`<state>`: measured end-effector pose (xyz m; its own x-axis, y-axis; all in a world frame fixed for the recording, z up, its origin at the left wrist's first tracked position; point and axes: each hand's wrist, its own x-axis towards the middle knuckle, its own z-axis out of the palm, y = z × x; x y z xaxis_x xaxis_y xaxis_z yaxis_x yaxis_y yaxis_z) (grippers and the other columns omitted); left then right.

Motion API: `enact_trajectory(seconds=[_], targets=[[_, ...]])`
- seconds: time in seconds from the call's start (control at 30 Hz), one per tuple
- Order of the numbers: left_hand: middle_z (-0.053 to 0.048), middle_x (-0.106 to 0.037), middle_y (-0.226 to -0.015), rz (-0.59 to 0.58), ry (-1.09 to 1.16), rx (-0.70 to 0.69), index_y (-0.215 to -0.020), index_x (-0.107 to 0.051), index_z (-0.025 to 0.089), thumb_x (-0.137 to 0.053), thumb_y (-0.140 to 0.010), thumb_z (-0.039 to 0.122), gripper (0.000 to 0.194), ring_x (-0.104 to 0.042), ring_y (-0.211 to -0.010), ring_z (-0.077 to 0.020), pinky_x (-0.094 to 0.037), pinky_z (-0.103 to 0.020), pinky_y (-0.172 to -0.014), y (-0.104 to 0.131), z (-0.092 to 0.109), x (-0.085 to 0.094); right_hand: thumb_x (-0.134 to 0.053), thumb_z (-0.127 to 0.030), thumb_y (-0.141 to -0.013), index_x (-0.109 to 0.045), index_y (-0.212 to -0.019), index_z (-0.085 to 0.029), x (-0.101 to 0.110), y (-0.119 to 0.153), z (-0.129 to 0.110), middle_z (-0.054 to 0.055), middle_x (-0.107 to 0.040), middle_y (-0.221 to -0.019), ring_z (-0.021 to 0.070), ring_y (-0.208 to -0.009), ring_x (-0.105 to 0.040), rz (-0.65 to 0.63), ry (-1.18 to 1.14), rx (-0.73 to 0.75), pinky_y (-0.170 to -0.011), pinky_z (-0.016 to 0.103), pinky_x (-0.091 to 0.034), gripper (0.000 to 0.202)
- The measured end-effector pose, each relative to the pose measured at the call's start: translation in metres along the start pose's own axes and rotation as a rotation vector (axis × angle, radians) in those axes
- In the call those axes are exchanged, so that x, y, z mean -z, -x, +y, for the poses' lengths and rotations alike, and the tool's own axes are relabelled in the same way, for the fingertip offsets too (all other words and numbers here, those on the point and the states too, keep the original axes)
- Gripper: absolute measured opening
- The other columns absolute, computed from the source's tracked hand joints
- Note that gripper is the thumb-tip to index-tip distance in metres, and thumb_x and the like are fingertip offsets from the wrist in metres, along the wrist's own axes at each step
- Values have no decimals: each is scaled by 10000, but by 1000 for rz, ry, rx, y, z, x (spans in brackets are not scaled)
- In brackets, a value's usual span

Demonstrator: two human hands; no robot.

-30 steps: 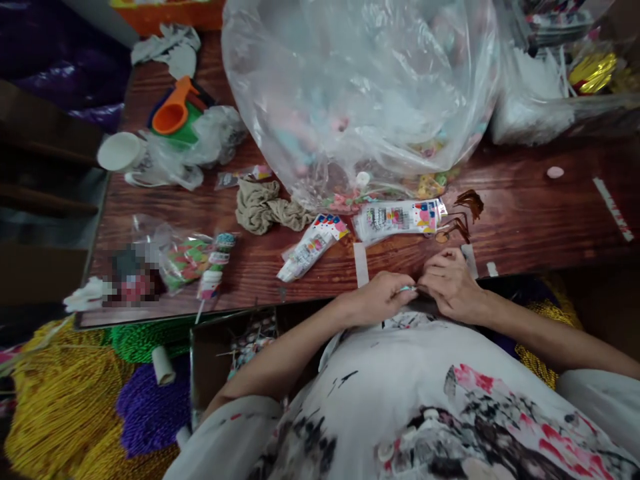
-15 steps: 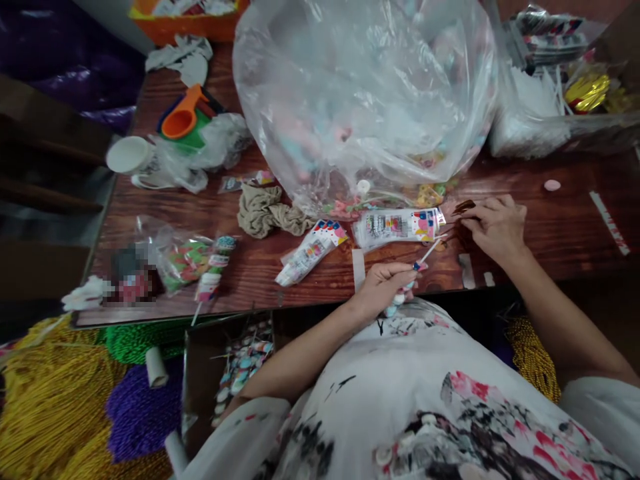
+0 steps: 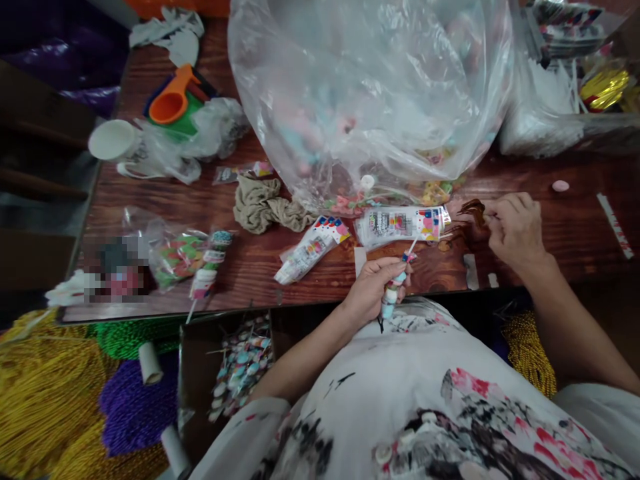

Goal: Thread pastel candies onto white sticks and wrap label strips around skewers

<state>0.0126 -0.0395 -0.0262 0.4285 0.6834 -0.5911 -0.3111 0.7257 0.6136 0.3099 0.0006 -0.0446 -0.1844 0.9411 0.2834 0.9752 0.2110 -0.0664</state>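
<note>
In my left hand (image 3: 373, 287) is a candy skewer (image 3: 394, 293), a stack of pastel candies in a clear wrapper, its white stick pointing up and away from me. The thumb and fingers close around the wrapper near the stick. My right hand (image 3: 517, 230) is pinched at the end of some thin brown loops that look like rubber bands (image 3: 474, 210); more brown loops lie on the table beside them. Between the hands and the big bag lies a stack of printed clear wrappers (image 3: 393, 225). A second stack of wrappers (image 3: 313, 250) rests to its left.
A large clear bag of candies (image 3: 360, 100) fills the table's back middle. At left stand a white cup (image 3: 115, 140), an orange scoop (image 3: 170, 103) and a finished candy skewer (image 3: 207, 270). Below the edge, a box (image 3: 240, 367) holds many skewers, beside coloured bead strands (image 3: 55, 393).
My right hand has drawn right, its fingers pulling at the brown loops. My left hand has shifted slightly left and tilted the skewer more upright. The view has moved a little.
</note>
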Motion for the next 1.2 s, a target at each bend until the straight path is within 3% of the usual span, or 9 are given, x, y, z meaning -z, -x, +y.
enact_trajectory(seconds=[0.17, 0.3, 0.47, 0.57, 0.73, 0.9, 0.97, 1.07, 1.2], targets=[[-1, -614, -573, -21, 31, 8, -733, -670, 108, -790, -677, 350, 276, -497, -399, -58, -395, -186, -422, -2, -1, -4, -506, -189, -903, -652, -879, -196, 4, 5, -9, 87, -680, -1041, 276, -1028, -525, -57, 8, 78, -796, 401, -306, 148], [0, -617, -581, 4, 38, -8, -757, -677, 111, -793, -673, 358, 285, -494, -398, -60, -385, -187, -417, 0, -5, 0, -556, -168, -888, -726, -997, -265, -3, 3, -8, 61, -686, -1030, 267, -1004, -501, -59, 40, 118, -777, 409, -261, 224], [-1, -623, -593, 46, 30, 1, -780, -677, 112, -812, -653, 376, 323, -493, -400, -57, -361, -179, -412, 3, -11, 6, -566, -215, -907, -708, -817, -237, -18, -3, 1, 43, -713, -984, 254, -987, -519, -55, 6, 176, -784, 408, -261, 170], [1, -625, -597, 38, 22, 6, -785, -672, 114, -813, -657, 381, 328, -506, -411, -61, -376, -183, -422, 6, -13, 5, -550, -208, -915, -687, -825, -218, -17, -4, 7, 42, -734, -980, 249, -977, -565, -13, -52, 187, -788, 406, -300, 164], [-3, -638, -618, -12, 4, 15, -790, -662, 121, -802, -677, 389, 323, -527, -413, -74, -398, -191, -410, 3, -10, -2, -573, -192, -873, -685, -862, -218, -4, 8, 11, 45, -739, -896, 227, -860, -647, 171, -370, 54, -789, 390, -442, 116], [-1, -637, -616, -29, -29, -5, -788, -661, 120, -802, -668, 407, 342, -531, -413, -74, -397, -191, -405, -6, -5, -15, -587, -197, -865, -689, -896, -238, 8, 22, -18, 8, -724, -811, 181, -701, -669, 207, -815, -145, -637, 313, -514, 115], [0, -635, -610, -16, -54, -29, -792, -664, 117, -804, -664, 408, 347, -527, -411, -69, -386, -185, -405, -9, -3, -20, -583, -203, -878, -712, -964, -248, 9, 23, -27, 23, -754, -892, 199, -783, -707, 173, -807, -97, -697, 332, -549, 161], [0, -636, -606, -1, -53, -62, -796, -665, 114, -797, -672, 400, 339, -525, -419, -63, -400, -183, -423, -11, 0, -19, -572, -203, -888, -740, -1035, -252, 5, 20, -27, 48, -777, -978, 231, -874, -731, 103, -601, -8, -812, 388, -566, 229], [-6, -640, -610, 42, -39, -79, -793, -661, 111, -793, -686, 382, 320, -537, -435, -62, -407, -176, -434, -8, 0, -8, -668, -260, -860, -754, -1006, -256, -3, 21, -19, 36, -782, -932, 229, -794, -737, 140, -598, -51, -740, 374, -586, 170]])
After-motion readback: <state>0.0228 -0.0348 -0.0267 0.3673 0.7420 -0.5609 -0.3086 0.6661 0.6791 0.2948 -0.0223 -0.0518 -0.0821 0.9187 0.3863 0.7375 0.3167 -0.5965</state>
